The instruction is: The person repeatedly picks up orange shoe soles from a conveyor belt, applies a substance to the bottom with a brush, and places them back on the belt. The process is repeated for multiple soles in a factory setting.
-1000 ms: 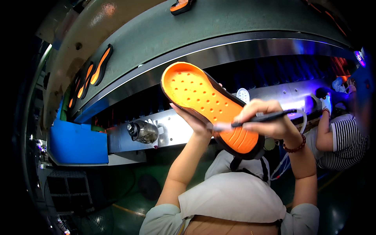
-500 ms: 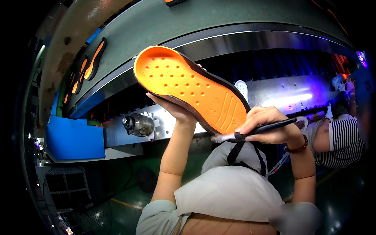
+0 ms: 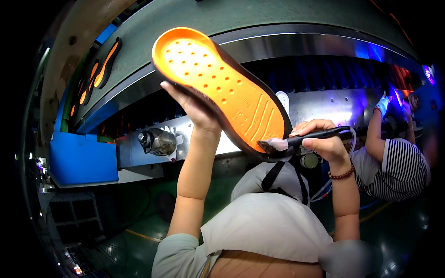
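At the left, orange-and-black soles [image 3: 106,65] lie on the green belt [image 3: 278,16], and a bottle [image 3: 160,141] lies on the metal ledge [image 3: 184,134], well apart from the work. Next comes the left hand [image 3: 199,109], bearing the sole [image 3: 220,90] by its left edge; one digit sticks out along that edge, and whatever grips underneath is hidden, so I cannot tell how it closes. The sole is held up ahead of and between both hands, orange face to the viewer, its long axis slanting from upper left to lower right. That lower-right end lies nearest the right hand [image 3: 324,139], which pinches a black-handled brush [image 3: 301,138] between thumb and fingers — the bristles point left and seem to touch the orange face just inside the rim.

Half a second ago the bristles were at the sole's lower left edge; now they lie over its face. The sole stands higher in view and slants more steeply — and the bottle, too, sits farther left, so the head may have shifted.
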Motion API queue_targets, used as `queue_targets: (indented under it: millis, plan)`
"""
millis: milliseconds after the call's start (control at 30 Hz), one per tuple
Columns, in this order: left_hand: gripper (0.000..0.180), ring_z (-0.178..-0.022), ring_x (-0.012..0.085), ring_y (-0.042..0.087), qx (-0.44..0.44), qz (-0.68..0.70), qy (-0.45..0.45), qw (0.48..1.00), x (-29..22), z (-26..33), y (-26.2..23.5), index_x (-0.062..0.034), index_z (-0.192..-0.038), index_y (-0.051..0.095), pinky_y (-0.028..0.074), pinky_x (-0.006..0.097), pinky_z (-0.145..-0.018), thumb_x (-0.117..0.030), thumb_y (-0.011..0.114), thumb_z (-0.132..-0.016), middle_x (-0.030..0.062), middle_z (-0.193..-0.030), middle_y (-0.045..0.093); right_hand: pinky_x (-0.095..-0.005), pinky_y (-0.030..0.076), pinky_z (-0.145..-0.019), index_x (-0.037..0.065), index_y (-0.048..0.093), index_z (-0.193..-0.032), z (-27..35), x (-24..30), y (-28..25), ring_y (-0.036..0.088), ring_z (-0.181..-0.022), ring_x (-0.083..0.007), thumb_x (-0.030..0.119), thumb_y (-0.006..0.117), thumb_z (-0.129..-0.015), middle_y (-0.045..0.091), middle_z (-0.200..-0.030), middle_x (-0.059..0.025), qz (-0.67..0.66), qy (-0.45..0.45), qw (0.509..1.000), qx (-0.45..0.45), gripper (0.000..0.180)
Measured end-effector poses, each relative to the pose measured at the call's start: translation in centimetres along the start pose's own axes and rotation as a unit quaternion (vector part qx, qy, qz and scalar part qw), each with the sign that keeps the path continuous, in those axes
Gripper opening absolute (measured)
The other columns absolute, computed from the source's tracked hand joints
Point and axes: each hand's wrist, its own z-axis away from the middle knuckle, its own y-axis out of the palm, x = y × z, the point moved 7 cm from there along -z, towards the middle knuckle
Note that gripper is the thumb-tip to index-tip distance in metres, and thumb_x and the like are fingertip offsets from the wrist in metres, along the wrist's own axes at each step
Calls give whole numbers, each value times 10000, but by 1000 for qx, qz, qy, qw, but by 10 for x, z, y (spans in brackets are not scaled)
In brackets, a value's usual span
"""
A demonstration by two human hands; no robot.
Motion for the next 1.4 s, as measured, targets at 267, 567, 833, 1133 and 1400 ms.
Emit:
queue_targets:
  millis: [267, 567, 833, 1133, 1400]
  plan:
    - [703, -1156, 266, 411, 32, -47, -98, 994, 64, 65, 12, -16, -1291, 301, 302, 382, -983, -557, 295, -841, 148, -1287, 385, -309, 457, -840, -40, 554, -909, -3, 1, 44, 584, -906, -202, -34, 584, -757, 602, -941, -177, -87, -38, 994, -58, 156]
    - [420, -937, 256, 573, -35, -19, -44, 998, 44, 55, 4, 13, -1110, 474, 439, 364, -858, -290, 447, -821, 164, -1074, 559, -277, 452, -748, -21, 612, -831, 12, 27, 74, 591, -805, -193, -38, 643, -678, 625, -870, -135, 189, -197, 962, -7, 158]
    - [406, -939, 268, 565, -48, -32, -83, 995, 42, 55, 1, 12, -1083, 478, 436, 366, -854, -277, 443, -800, 173, -1059, 560, -275, 454, -766, -31, 609, -873, 5, 31, 75, 590, -836, -175, -52, 622, -709, 621, -874, -131, 150, -178, 972, 27, 166]
    - [319, -876, 241, 581, -27, -90, -48, 994, 34, 57, 17, -2, -988, 512, 456, 343, -808, -246, 467, -788, 153, -990, 585, -253, 457, -706, -25, 622, -847, -2, 49, 69, 592, -786, -150, -35, 634, -700, 630, -824, -102, 256, -119, 955, 93, 148]
    - [503, -1010, 320, 534, -7, -31, -245, 969, 48, 61, 15, 13, -1182, 446, 409, 425, -892, -352, 399, -838, 204, -1165, 499, -266, 468, -736, 0, 634, -848, 14, 51, 86, 609, -812, -171, -27, 679, -660, 642, -851, -106, 226, -109, 950, 185, 196]
